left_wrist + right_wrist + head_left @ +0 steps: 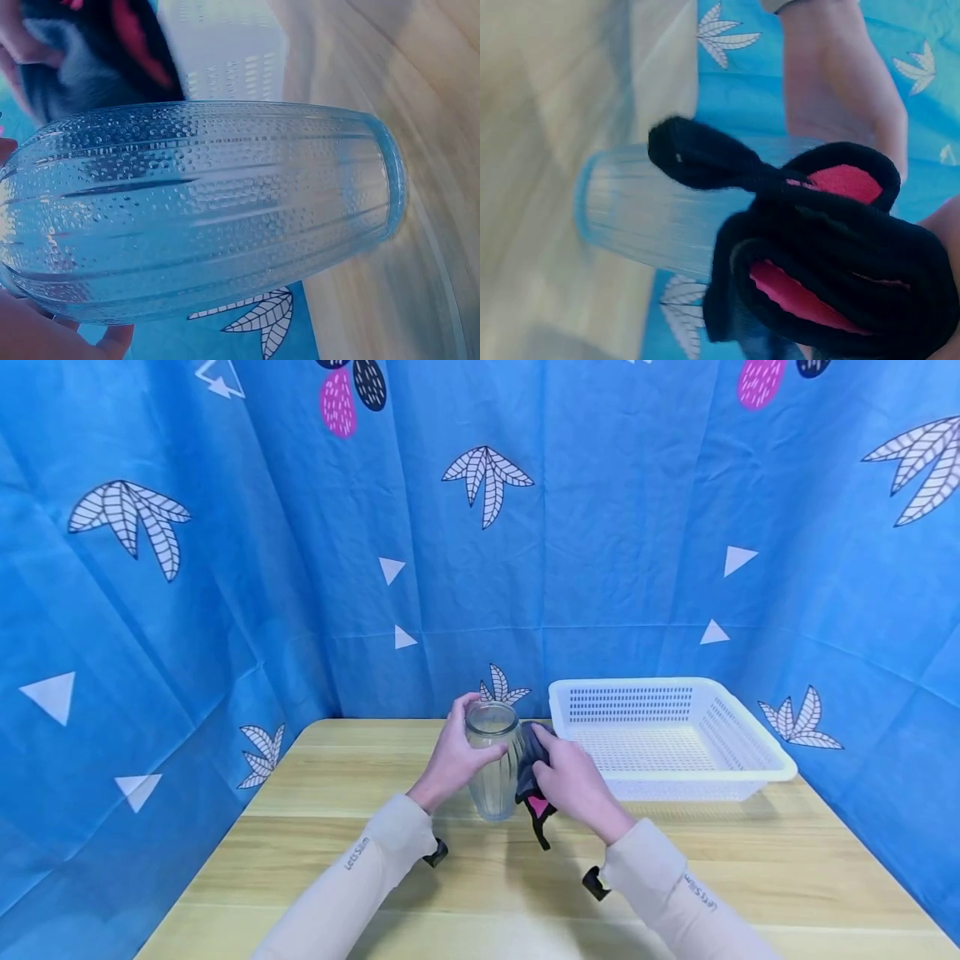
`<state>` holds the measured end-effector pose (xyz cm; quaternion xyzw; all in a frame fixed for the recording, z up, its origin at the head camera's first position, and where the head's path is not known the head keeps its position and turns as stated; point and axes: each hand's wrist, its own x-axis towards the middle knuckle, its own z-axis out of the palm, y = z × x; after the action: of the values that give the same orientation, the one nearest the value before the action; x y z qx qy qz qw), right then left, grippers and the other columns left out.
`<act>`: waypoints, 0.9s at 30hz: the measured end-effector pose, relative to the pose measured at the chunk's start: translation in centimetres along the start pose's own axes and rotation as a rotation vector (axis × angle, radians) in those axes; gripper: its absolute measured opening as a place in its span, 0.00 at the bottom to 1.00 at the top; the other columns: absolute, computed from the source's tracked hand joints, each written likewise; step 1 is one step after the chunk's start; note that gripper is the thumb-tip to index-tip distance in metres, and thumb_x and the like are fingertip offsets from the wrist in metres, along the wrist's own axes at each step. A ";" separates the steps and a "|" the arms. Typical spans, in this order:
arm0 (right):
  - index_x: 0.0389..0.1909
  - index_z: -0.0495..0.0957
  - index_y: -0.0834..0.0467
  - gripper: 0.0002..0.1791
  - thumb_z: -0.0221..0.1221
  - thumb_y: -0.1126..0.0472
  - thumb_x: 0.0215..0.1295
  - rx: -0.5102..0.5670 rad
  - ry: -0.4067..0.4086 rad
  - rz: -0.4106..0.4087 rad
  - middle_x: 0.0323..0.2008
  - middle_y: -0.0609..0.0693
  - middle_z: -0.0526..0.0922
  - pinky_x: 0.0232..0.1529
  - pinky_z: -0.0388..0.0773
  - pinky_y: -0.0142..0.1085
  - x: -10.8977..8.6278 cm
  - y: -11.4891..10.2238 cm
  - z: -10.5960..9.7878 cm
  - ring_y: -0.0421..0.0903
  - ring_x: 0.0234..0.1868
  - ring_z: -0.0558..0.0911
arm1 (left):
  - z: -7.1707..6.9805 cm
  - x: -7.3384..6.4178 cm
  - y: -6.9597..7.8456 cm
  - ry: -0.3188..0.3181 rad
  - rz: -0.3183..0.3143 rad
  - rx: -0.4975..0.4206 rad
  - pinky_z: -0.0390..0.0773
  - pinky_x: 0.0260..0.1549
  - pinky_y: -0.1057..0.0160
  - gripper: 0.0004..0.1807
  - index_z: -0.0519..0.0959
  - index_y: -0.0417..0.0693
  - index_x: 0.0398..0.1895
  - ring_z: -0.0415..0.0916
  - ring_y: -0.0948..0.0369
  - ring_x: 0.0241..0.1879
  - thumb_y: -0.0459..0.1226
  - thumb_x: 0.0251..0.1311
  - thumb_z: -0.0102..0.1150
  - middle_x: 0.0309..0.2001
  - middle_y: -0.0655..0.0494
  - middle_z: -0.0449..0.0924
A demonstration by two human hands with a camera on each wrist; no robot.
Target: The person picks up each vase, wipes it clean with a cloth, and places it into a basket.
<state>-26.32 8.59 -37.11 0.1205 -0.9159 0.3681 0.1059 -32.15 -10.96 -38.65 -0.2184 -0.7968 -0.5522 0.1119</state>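
A clear ribbed glass vase [492,789] stands upright near the middle of the table. My left hand [455,758] grips it just below the rim, thumb on the near side and fingers round the far side. A dimpled texture shows between the ribs of the vase [225,187] in the left wrist view. My right hand [576,778] holds a folded dark grey cloth [531,760] against the vase's right side. Black edging, pink inner faces and a black loop show on the cloth [832,262] in the right wrist view.
A white plastic basket [757,775] with perforated walls sits at the back right, just beyond my right hand. Light wood makes up the tabletop [315,827]. Blue patterned curtain [480,577] hangs behind the table and along both sides.
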 end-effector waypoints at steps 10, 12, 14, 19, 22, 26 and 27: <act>0.75 0.60 0.63 0.35 0.56 0.67 0.67 -0.113 0.098 -0.128 0.62 0.65 0.78 0.52 0.81 0.51 0.1 -2.2 -0.5 0.58 0.53 0.83 | 0.2 0.2 -0.3 -0.021 -0.007 -0.034 0.69 0.64 0.46 0.47 0.55 0.55 0.76 0.68 0.53 0.64 0.36 0.55 0.70 0.68 0.53 0.66; 0.76 0.58 0.64 0.36 0.57 0.66 0.67 -0.130 0.076 -0.103 0.63 0.66 0.77 0.55 0.80 0.53 0.2 -2.0 -0.2 0.60 0.57 0.82 | 0.3 0.3 -0.4 -0.011 0.005 -0.053 0.66 0.67 0.45 0.48 0.55 0.52 0.76 0.67 0.52 0.65 0.39 0.55 0.73 0.67 0.52 0.67; 0.77 0.56 0.64 0.38 0.57 0.66 0.68 -0.137 0.046 -0.065 0.60 0.66 0.79 0.49 0.82 0.50 0.3 -1.5 0.3 0.58 0.50 0.84 | 0.4 0.3 -0.5 -0.006 -0.001 -0.064 0.65 0.68 0.44 0.50 0.55 0.52 0.76 0.67 0.52 0.66 0.43 0.54 0.75 0.67 0.53 0.67; 0.78 0.50 0.67 0.40 0.56 0.65 0.69 -0.149 -0.054 0.033 0.39 0.62 0.85 0.24 0.77 0.37 0.2 -0.2 1.9 0.46 0.25 0.81 | 0.6 0.1 -0.7 0.006 -0.035 -0.076 0.69 0.66 0.45 0.50 0.55 0.56 0.75 0.69 0.53 0.64 0.48 0.53 0.76 0.65 0.53 0.68; 0.78 0.48 0.68 0.41 0.56 0.65 0.69 -0.143 -0.101 0.064 0.30 0.59 0.83 0.19 0.74 0.36 0.1 0.4 2.8 0.45 0.19 0.77 | 0.7 0.0 -0.7 0.017 -0.039 -0.069 0.70 0.65 0.46 0.50 0.55 0.57 0.75 0.70 0.53 0.63 0.49 0.53 0.76 0.65 0.53 0.68; 0.76 0.52 0.70 0.40 0.58 0.65 0.68 -0.160 -0.120 0.055 0.33 0.62 0.84 0.20 0.74 0.36 -0.1 1.4 3.8 0.45 0.20 0.77 | 0.9 0.0 -0.6 0.032 -0.041 -0.060 0.71 0.64 0.46 0.50 0.56 0.62 0.74 0.70 0.53 0.64 0.52 0.51 0.76 0.64 0.55 0.69; 0.76 0.53 0.69 0.40 0.58 0.65 0.68 -0.153 -0.131 0.058 0.34 0.62 0.84 0.20 0.74 0.36 -0.1 1.7 4.0 0.45 0.20 0.77 | 0.9 0.0 -0.6 0.036 -0.041 -0.057 0.71 0.64 0.45 0.50 0.56 0.63 0.74 0.70 0.53 0.64 0.52 0.51 0.76 0.64 0.55 0.69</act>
<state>-27.16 6.99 -41.09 0.1092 -0.9494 0.2912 0.0442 -32.41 -10.29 -39.44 -0.1953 -0.7830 -0.5805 0.1087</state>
